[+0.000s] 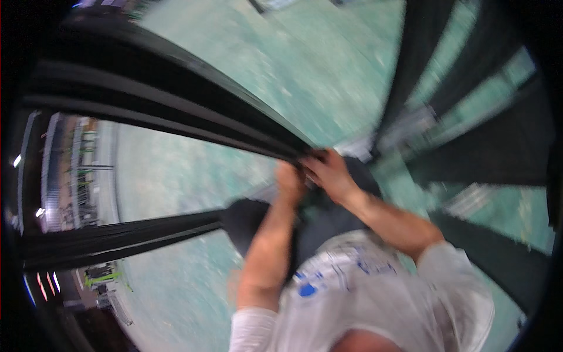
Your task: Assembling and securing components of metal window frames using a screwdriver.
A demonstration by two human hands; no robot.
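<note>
A long black fabric drape (pixel 199 100) stretches from the upper left and narrows to a gathered end at my hands, above my bent knees. My left hand (pixel 291 183) is closed around the near side of this gathered end. Beside it, my right hand (pixel 333 177) has its fingers curled onto the same bunch from the right. The two hands almost touch. Motion blur and my fingers hide how the fabric is held and whether anything small is in it.
Another black drape (pixel 129 237) runs in from the left toward my knee. More dark drapes (pixel 489 138) hang on the right, near blurred grey flat pieces (pixel 469 198) on the mottled green floor (pixel 234 47). Racks with green parts (pixel 88 170) stand at the far left.
</note>
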